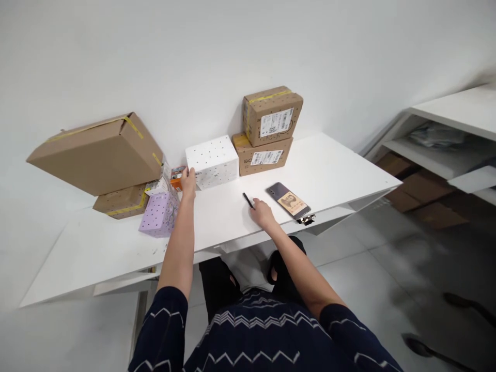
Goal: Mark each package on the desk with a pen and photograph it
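My left hand (188, 183) reaches to the left end of a white spotted box (217, 170). Its closed fingers are on the right end of a small orange box (176, 181), and partly hidden there. A thin black pen-like tool (247, 199) points away from me in my right hand (262, 213), whose fingers are closed round it just above the white table (220, 217). To the right of that hand lies a phone (289, 200) with a picture on it.
Two labelled cardboard boxes (273, 119) are stacked by the wall. Further left, a large carton (104, 155) rests on a smaller carton (122, 201), beside a purple spotted box (158, 214). A metal clip (306, 219) sits at the front edge. Shelves (434, 155) stand at right.
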{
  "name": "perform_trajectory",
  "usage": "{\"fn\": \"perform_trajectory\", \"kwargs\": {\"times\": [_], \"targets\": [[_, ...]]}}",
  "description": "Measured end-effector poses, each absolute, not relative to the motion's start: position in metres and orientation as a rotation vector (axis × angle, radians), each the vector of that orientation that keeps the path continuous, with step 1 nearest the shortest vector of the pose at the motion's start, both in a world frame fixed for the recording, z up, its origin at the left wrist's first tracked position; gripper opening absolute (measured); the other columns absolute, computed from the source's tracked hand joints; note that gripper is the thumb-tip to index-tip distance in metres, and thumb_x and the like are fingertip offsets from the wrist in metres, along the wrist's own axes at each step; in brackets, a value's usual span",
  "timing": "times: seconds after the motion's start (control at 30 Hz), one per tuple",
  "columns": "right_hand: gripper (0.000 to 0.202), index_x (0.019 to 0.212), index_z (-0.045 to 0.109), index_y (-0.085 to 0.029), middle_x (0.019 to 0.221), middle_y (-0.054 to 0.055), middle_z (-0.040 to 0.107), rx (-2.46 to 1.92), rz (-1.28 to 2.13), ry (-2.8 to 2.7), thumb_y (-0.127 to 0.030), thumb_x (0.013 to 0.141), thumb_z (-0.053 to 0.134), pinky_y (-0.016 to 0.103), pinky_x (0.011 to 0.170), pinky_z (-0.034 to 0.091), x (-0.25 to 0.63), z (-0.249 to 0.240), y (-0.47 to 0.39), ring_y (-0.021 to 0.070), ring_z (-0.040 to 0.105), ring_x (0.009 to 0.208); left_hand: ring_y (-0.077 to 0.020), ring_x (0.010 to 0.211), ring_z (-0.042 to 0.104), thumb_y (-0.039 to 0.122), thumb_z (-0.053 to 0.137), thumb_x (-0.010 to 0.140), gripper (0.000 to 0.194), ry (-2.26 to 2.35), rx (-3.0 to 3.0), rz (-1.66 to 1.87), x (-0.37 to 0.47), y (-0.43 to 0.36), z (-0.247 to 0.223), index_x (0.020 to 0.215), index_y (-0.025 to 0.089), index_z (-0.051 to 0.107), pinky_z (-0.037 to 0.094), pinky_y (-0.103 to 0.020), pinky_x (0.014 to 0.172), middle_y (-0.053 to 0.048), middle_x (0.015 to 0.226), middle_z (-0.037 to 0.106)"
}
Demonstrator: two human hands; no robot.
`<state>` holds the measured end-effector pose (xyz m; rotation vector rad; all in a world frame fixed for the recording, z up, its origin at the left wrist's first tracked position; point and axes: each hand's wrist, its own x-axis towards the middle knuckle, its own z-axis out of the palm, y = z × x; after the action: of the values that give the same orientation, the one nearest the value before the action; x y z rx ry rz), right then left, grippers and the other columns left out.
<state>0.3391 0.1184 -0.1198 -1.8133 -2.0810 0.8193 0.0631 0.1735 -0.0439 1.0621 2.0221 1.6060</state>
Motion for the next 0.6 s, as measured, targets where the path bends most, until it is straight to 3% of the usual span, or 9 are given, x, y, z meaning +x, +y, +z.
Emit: {"fn": "perform_trajectory", "kwargs": {"times": [0.13, 0.2, 0.27, 0.4, 0.53, 0.6], "targets": [[0.034, 0.117, 0.06, -0.012, 0.069, 0.003, 0.067, -1.573, 1.234, -1.532, -0.023, 0.085, 0.056, 0.028, 0.064, 0.05, 0.36, -0.134, 0.115, 0.0188, 0.068, 0.067, -0.0177, 0.109, 0.062, 0.027, 0.067, 0.074, 0.055, 1.808, 0.973, 1.818, 0.078, 0.113, -0.075, 0.128, 0.021, 0.058, 0.048, -0.03, 0.096, -0.01, 0.124, 0.065], [0.027, 0.099, 0.061, -0.014, 0.063, -0.001, 0.062, -1.364, 1.471, -1.11, -0.029, 0.077, 0.062, 0.025, 0.057, 0.049, 0.365, -0.139, 0.113, 0.0158, 0.064, 0.058, -0.0184, 0.109, 0.063, 0.02, 0.068, 0.066, 0.062, 1.681, 0.919, 1.862, 0.089, 0.082, -0.092, 0.127, 0.022, 0.059, 0.048, -0.029, 0.094, -0.009, 0.124, 0.065], [0.023, 0.083, 0.056, -0.018, 0.066, -0.002, 0.061, -1.241, 1.567, -0.857, -0.029, 0.068, 0.068, 0.024, 0.056, 0.049, 0.366, -0.139, 0.113, 0.0133, 0.064, 0.057, -0.019, 0.108, 0.063, 0.019, 0.063, 0.064, 0.057, 1.545, 0.837, 1.856, 0.097, 0.058, -0.104, 0.121, 0.021, 0.064, 0.049, -0.028, 0.091, -0.008, 0.121, 0.067], [0.027, 0.075, 0.044, -0.022, 0.074, -0.002, 0.064, -1.177, 1.541, -0.665, -0.026, 0.063, 0.067, 0.019, 0.048, 0.043, 0.361, -0.128, 0.117, 0.0057, 0.052, 0.046, -0.0188, 0.102, 0.065, 0.031, 0.055, 0.074, 0.049, 1.394, 0.592, 1.855, 0.105, 0.039, -0.107, 0.12, 0.019, 0.066, 0.05, -0.027, 0.084, -0.009, 0.12, 0.069], [0.025, 0.085, 0.055, -0.02, 0.085, 0.001, 0.067, -1.108, 1.524, -0.709, -0.041, 0.073, 0.063, 0.02, 0.042, 0.039, 0.353, -0.108, 0.119, 0.0026, 0.037, 0.041, -0.0222, 0.1, 0.067, 0.057, 0.046, 0.088, 0.056, 1.496, 0.492, 1.789, 0.103, 0.051, -0.089, 0.124, 0.02, 0.066, 0.053, -0.033, 0.081, -0.012, 0.122, 0.069], [0.036, 0.086, 0.06, -0.017, 0.079, 0.0, 0.064, -1.133, 1.467, -0.86, -0.052, 0.078, 0.061, 0.022, 0.042, 0.038, 0.35, -0.098, 0.116, 0.0037, 0.036, 0.041, -0.0245, 0.107, 0.065, 0.058, 0.055, 0.085, 0.052, 1.569, 0.575, 1.738, 0.103, 0.057, -0.082, 0.117, 0.019, 0.069, 0.053, -0.036, 0.088, -0.011, 0.12, 0.07]]}}
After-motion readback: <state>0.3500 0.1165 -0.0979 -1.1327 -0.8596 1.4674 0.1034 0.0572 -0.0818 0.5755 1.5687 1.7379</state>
